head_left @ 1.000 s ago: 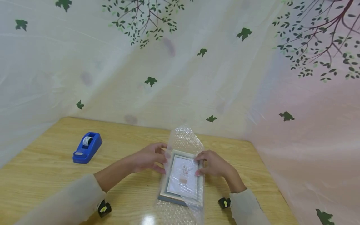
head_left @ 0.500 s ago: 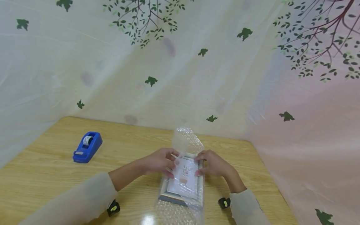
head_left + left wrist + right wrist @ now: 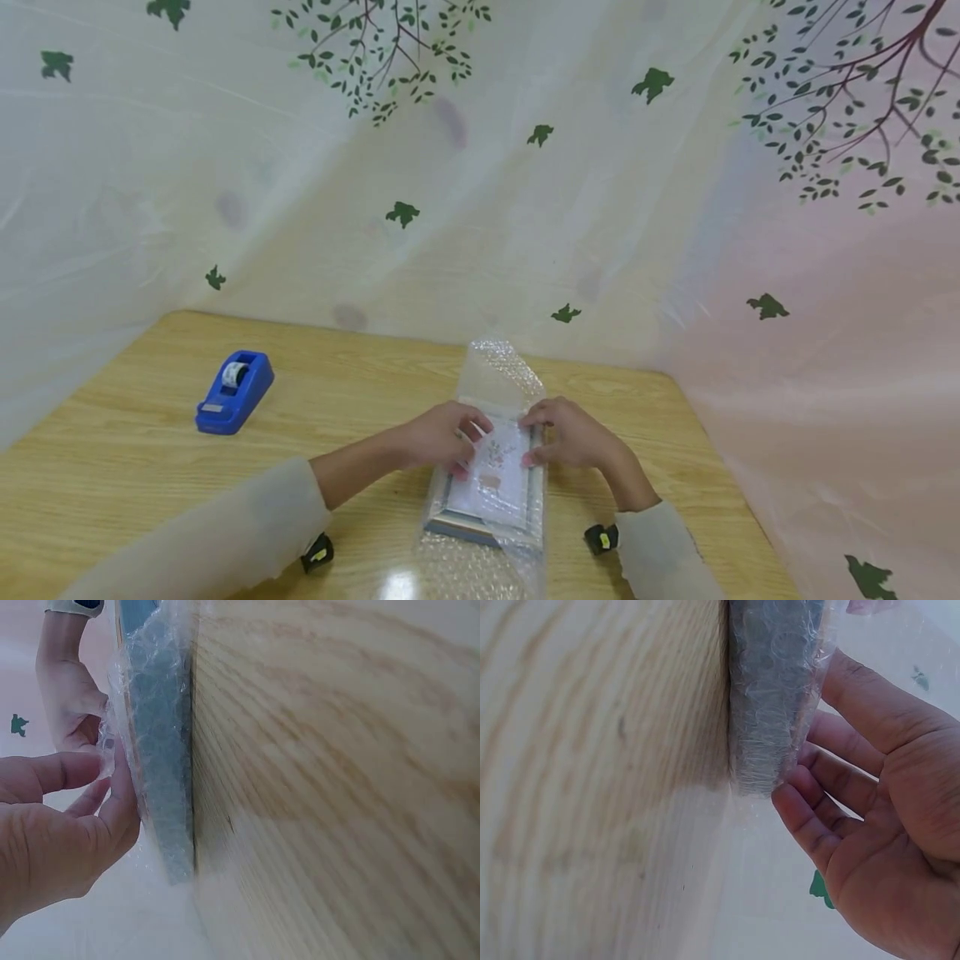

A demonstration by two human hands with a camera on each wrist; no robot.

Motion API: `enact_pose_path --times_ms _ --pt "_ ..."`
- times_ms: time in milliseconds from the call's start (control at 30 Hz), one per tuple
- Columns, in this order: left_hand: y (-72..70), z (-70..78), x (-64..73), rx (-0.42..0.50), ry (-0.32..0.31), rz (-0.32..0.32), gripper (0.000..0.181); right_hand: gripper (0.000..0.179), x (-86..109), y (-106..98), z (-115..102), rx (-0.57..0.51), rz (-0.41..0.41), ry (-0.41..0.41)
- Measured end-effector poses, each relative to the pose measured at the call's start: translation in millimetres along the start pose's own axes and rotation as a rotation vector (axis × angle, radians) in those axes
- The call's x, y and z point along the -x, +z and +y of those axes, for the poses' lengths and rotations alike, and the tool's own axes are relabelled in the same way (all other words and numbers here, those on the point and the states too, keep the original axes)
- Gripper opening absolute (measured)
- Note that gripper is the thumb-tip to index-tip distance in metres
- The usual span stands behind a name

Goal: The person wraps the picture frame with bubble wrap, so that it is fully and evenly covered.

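A picture frame (image 3: pixel 459 527) with a pale print lies flat on the table, wrapped in clear bubble wrap (image 3: pixel 495 375). The wrap sticks out past the frame's far and near ends. My left hand (image 3: pixel 435 437) reaches over the frame's left side. Its thumb and fingers pinch a fold of the wrap, which the left wrist view shows beside the frame's blue-grey side (image 3: pixel 157 735). At the right edge, my right hand (image 3: pixel 573 437) rests thumb and fingertips on the wrapped frame. The right wrist view has its fingertips touching one wrapped end.
A blue tape dispenser (image 3: pixel 234 396) with a roll of tape stands at the table's left. Black devices are worn at the left wrist (image 3: pixel 317 552) and right wrist (image 3: pixel 600 539). Behind the wooden table (image 3: pixel 337 358) hangs a pale curtain (image 3: pixel 480 250) with printed leaves.
My left hand has moved right, drawing the left side of the wrap across the frame's face. The right hand stays nearly where it was on the right edge.
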State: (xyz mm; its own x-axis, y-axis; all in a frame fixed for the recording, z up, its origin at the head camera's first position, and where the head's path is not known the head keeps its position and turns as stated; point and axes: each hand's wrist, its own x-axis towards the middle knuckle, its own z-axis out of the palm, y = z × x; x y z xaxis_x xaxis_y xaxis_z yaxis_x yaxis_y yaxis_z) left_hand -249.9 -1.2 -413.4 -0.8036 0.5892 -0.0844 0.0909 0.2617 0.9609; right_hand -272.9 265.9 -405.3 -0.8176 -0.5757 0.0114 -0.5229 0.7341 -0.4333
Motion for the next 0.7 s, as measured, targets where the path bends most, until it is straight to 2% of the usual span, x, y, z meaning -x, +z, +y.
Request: enact_pose_path --times_ms 233,433,567,700 --pt "6.7 2.9 0.3 -0.188 0.056 0.025 0.049 0.051 0.9 -3.3 2.1 -0.028 -0.017 0.024" --pt "11.1 7.1 1.2 -0.342 0.104 0.031 0.047 0.058 7.3 -7.0 14.8 -0.169 -0.008 0.048" --pt "11.9 8.1 0.8 -0.408 0.132 0.022 0.044 0.055 9.4 -9.0 24.5 -0.255 -0.019 -0.001" --pt "12.4 8.4 0.4 -0.433 0.147 0.002 0.039 0.052 9.5 -10.1 29.1 -0.339 -0.047 -0.018"
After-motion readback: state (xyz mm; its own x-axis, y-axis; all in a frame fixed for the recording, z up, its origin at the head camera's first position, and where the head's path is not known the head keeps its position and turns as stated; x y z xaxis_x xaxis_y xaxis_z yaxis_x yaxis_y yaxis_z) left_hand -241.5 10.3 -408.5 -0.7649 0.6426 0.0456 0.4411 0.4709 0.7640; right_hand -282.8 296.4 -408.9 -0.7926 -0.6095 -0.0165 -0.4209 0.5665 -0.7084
